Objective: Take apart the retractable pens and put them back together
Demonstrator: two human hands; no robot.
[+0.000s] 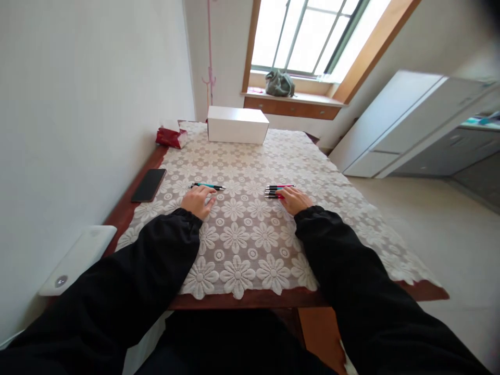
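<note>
My left hand (198, 202) rests on the lace tablecloth with its fingers laid out and the thumb apart. Just beyond its fingertips lie a teal and black pen (213, 186) and a dark pen, side by side and partly behind the fingers. On the other side, my right hand (295, 200) lies palm down, fingers extended over the ends of several pens (272, 192). These pens lie in a close row with their tips to the left; pink, teal and black parts show. My right fingers touch them, and their right ends are partly hidden.
A white box (238, 125) stands at the table's far side, with a red tissue pack (171, 137) to its left. A dark phone (149, 185) lies at the left edge. Below it, a white device (78, 259) sits against the wall. The flowered lace tablecloth (236, 237) covers the table.
</note>
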